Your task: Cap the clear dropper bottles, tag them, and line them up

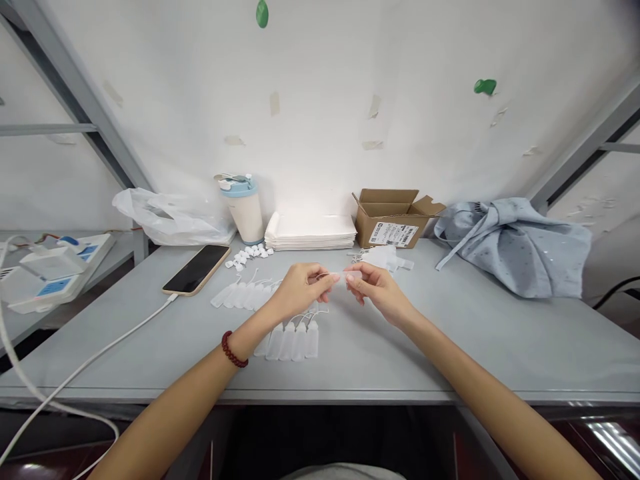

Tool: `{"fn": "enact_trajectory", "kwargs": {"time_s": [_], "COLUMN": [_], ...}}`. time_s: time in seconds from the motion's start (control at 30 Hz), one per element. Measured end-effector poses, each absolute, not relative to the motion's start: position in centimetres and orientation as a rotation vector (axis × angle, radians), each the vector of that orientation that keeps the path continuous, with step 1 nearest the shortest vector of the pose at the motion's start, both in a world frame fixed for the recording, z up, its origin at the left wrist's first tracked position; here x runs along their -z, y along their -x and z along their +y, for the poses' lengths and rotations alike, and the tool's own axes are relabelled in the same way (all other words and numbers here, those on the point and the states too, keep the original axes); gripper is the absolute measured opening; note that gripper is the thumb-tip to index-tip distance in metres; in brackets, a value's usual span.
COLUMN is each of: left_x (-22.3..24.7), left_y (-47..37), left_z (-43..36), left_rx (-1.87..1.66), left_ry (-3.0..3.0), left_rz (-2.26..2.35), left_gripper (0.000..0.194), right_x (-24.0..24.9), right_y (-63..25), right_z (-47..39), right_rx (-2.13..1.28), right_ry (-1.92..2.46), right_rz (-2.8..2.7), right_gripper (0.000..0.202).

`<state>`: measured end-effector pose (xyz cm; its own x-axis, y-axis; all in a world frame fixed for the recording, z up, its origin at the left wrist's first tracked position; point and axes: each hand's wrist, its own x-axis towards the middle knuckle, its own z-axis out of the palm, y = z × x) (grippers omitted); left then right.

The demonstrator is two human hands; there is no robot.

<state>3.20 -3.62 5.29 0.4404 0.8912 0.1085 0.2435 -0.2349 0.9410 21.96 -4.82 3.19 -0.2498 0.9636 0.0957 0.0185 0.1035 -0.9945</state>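
Over the middle of the desk my hands meet at one small translucent plastic squeeze bottle (353, 274). My right hand (376, 291) is closed round its body. My left hand (303, 288), with a dark red bead bracelet at the wrist, pinches its nozzle end, where a thin tube partly shows. Below my left hand lies a row of similar bottles (299, 342) with thin curved tubes at their tops. Another row of bottles (245, 294) lies further left, partly hidden by that hand. Beyond my right hand is a loose pile of more bottles (383, 257).
Small white caps (247, 255) lie by a cream tumbler (245, 212). Along the wall stand a paper stack (311, 233), an open cardboard box (390, 220) and a grey-blue cloth bundle (520, 247). A plugged-in phone (197, 270) and a plastic bag (173, 217) are on the left.
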Motion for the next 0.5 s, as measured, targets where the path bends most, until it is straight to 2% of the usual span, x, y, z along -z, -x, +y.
{"fn": "enact_trajectory", "kwargs": {"time_s": [0.3,0.43,0.5], "left_x": [-5.54,-5.36,-5.28], "left_y": [-2.83,-2.81,-2.85], "left_z": [-3.2,-3.12,-3.14], "left_rx": [-0.634,-0.614,-0.634], "left_ry": [-1.318,-1.307,-1.367], "left_rz": [0.817,0.822,0.799], "left_gripper": [0.034,0.036,0.038], "right_x": [-3.14,-3.3,-3.38], "right_y": [-22.13,-21.96,-21.95], "right_z": [-4.91,-5.26,-5.39], "right_rx": [-1.03,-0.758,-0.727], "right_ry": [0.988,1.105,1.132], "right_rz": [-1.594,-1.715,-1.74], "right_gripper": [0.029,0.027,0.029]}}
